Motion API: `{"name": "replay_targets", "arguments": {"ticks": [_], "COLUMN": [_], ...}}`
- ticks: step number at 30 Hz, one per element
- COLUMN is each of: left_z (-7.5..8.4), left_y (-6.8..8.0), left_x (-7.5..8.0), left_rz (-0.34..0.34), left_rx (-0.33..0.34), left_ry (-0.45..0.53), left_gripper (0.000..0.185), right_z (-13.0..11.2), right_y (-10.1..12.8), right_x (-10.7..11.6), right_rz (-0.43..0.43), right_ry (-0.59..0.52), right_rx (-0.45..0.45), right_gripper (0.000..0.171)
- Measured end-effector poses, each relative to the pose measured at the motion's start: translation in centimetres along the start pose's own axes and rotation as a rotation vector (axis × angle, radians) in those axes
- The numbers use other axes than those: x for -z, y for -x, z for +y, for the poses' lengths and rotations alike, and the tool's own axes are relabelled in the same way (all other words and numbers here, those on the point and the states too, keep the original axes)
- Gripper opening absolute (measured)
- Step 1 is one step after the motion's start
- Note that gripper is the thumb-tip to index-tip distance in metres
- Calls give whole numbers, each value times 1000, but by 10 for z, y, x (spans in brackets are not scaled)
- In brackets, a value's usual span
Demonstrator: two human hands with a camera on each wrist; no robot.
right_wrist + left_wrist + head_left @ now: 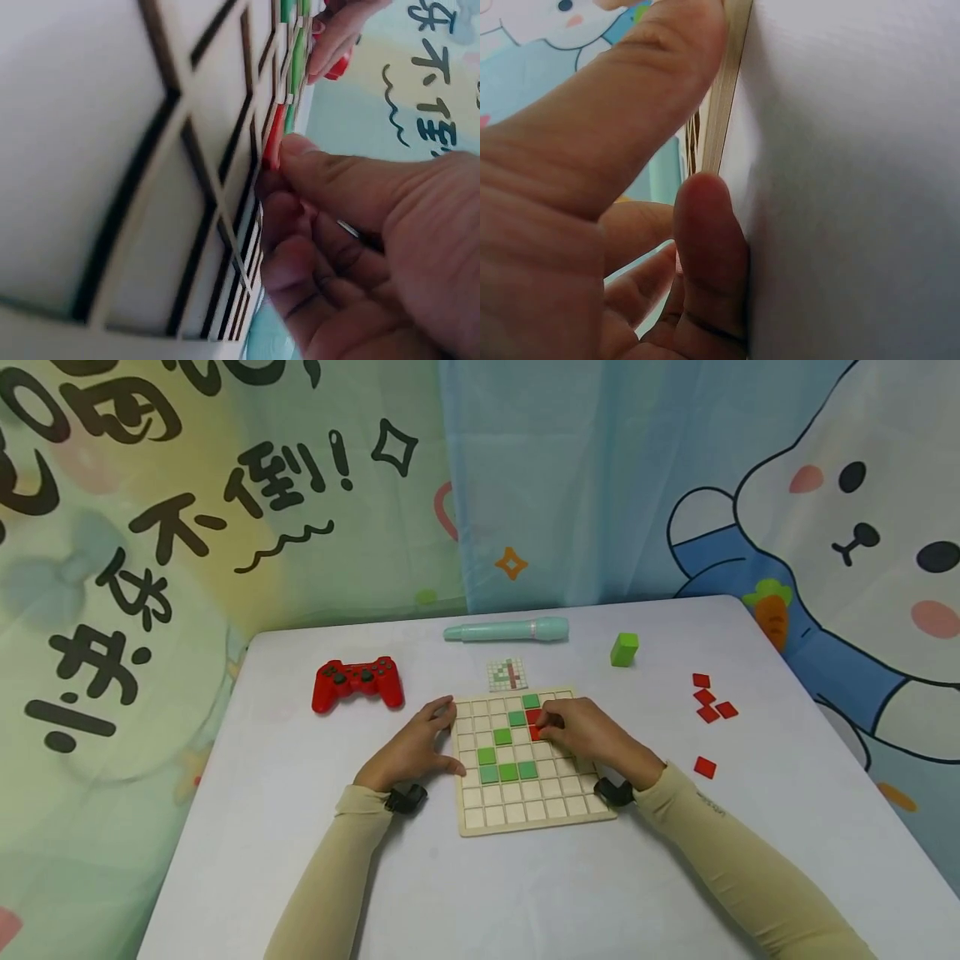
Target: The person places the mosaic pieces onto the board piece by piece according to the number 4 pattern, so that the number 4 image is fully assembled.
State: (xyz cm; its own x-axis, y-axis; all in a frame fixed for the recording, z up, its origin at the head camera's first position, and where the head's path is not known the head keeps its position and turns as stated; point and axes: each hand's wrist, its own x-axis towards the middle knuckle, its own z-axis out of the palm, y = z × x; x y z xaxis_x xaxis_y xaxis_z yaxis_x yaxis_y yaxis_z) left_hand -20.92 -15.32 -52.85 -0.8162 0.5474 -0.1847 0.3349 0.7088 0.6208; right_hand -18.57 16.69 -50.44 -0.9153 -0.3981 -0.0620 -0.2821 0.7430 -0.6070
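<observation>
A light wooden grid board [525, 811] lies on the table, with several green tiles [508, 772] in its squares. My left hand [417, 745] rests against the board's left side, its thumb and fingers spread apart along the edge. In the left wrist view, the thumb and fingertips touch the board's rim [724, 105]. Over the upper right squares, my right hand [592, 737] pinches a red tile [536, 733] between thumb and fingers. Another red patch [532, 716] shows just above it. In the right wrist view, the red tile [274, 139] meets the thumb tip; the fingers partly hide it.
Behind the board lies a small pattern card [507, 675]. Beyond it is a mint-green microphone-shaped stick [506, 630]. A red game controller [357, 683] lies left, a green block [624, 650] stands back right, and several loose red tiles [705, 767] lie at the right.
</observation>
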Motion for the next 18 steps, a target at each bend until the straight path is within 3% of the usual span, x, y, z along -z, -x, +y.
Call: {"name": "replay_targets", "arguments": {"ticks": [4,10,18], "left_z": [-1,-1,1], "left_y": [0,-2,0], "left_x": [0,-1,-1], "left_rz": [1,-8,-3], "left_rx": [-1,-1,-4], "left_ry": [5,-8,-3], "left_gripper": [113,114,114], "right_z": [0,28,84], "right_y": [13,63,137], "right_x": [15,49,85], "right_rz": [68,240,274], "right_ry": [-13,5,58], "right_rx": [-58,-117,-279], "right_gripper": [22,25,28]}}
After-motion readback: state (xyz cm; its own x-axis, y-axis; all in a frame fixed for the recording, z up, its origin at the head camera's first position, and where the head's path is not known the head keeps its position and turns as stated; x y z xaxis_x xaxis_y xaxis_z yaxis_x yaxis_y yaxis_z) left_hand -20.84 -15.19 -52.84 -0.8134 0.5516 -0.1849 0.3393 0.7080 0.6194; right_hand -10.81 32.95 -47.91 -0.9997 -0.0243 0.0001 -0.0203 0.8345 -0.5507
